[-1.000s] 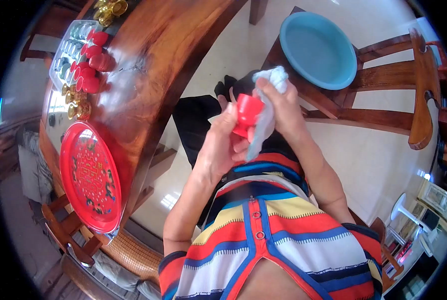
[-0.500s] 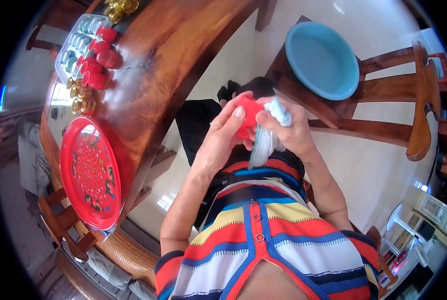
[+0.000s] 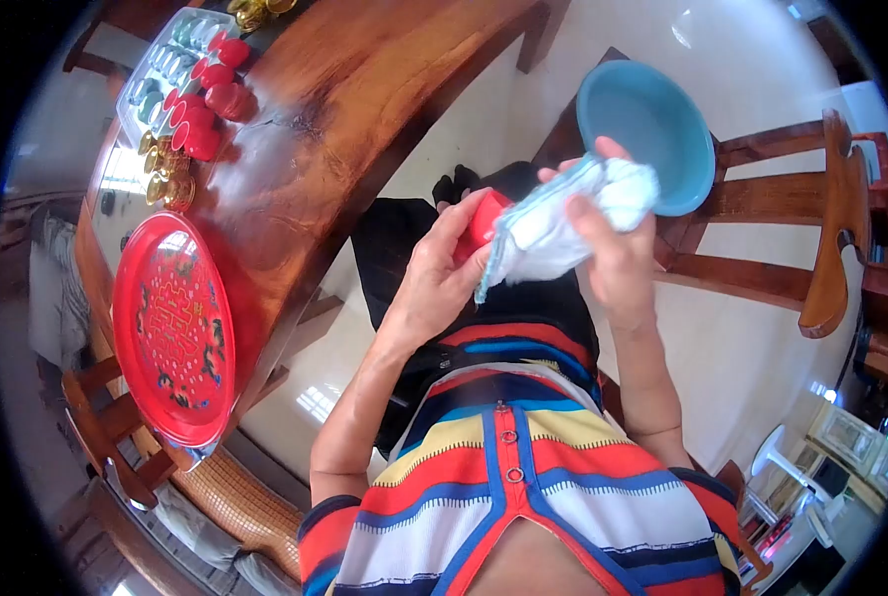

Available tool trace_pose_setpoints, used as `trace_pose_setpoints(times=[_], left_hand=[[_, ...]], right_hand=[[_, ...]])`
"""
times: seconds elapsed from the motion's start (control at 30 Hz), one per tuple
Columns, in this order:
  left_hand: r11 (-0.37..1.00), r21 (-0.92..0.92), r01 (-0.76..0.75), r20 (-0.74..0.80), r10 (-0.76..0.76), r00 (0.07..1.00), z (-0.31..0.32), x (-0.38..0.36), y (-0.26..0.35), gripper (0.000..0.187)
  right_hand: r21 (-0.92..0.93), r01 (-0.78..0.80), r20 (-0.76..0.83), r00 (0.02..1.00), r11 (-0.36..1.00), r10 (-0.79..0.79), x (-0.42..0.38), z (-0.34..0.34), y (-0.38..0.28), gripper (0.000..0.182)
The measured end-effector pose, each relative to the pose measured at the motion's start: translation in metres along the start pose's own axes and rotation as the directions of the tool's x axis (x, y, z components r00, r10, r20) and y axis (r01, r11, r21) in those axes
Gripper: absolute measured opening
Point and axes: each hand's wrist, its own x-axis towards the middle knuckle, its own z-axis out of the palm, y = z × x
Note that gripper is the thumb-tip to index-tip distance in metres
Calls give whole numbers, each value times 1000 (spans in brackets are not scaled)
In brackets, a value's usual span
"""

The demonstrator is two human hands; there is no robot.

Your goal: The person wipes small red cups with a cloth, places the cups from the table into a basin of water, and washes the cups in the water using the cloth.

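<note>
A red cup (image 3: 482, 221) is held in my left hand (image 3: 439, 273), in front of my lap. My right hand (image 3: 618, 258) grips a white cloth with a pale blue edge (image 3: 553, 228), its fingers partly behind the fabric. The cloth is spread out and its left edge overlaps the cup's side. Part of the cup is hidden by the cloth and my fingers.
On the wooden table (image 3: 334, 109) at the left are a round red tray (image 3: 175, 333), several red cups (image 3: 230, 99), gold cups (image 3: 170, 189) and a clear box of small cups (image 3: 131, 114). A blue basin (image 3: 652, 129) rests on a wooden chair (image 3: 777, 199).
My right hand has moved right and up, away from my left hand. The cloth, bunched before, is now opened out between them. The left hand still holds the cup.
</note>
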Motion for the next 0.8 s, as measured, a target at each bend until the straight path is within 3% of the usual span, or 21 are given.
trace_pose_setpoints(times=[0.03, 0.07, 0.1, 0.13, 0.17, 0.23, 0.37, 0.47, 0.57, 0.63, 0.67, 0.7, 0.8], left_hand=[[998, 53, 21, -44, -19, 999, 1, 1, 8, 48], [998, 62, -26, -73, 30, 997, 4, 1, 12, 48], [976, 204, -77, -47, 88, 995, 1, 3, 19, 48], [978, 194, -72, -29, 79, 996, -2, 2, 20, 48], [980, 187, -64, -13, 68, 998, -5, 0, 21, 49], [978, 203, -41, 15, 38, 999, -6, -4, 17, 49], [992, 111, -60, 13, 59, 998, -7, -5, 12, 50], [999, 3, -33, 36, 33, 999, -6, -5, 13, 51], [992, 122, -32, -31, 36, 999, -8, -6, 17, 50], [990, -93, 108, -70, -115, 991, -13, -8, 21, 50], [998, -61, 19, -127, -27, 992, -16, -8, 16, 47], [996, -91, 15, -167, -30, 985, -20, -7, 13, 45], [983, 150, -105, -392, 156, 907, -50, 5, 23, 50]], right_hand=[[-82, 39, 41, 999, 996, -36, -3, 4, 7, 49], [-328, 149, 140, 984, 933, -108, -7, 0, 15, 44], [-533, 276, 259, 953, 800, -156, -10, -1, 21, 40], [-555, 318, 255, 945, 768, -207, -14, 8, 18, 32], [-537, 333, 284, 936, 775, -206, -16, 9, 19, 32], [-415, 111, 165, 985, 903, -45, -15, 2, 25, 31], [-181, -79, 113, 989, 980, 101, -13, 1, 25, 28], [-53, -209, 56, 976, 976, 212, -3, -12, 26, 28], [11, -283, 5, 959, 959, 283, 6, -38, 46, 27], [66, -323, -14, 946, 944, 325, 6, -51, 55, 27], [60, -337, -1, 941, 940, 337, 3, -55, 57, 28], [55, -349, 11, 937, 935, 349, -2, -57, 58, 29], [51, -381, 3, 924, 923, 382, -11, -59, 58, 33]])
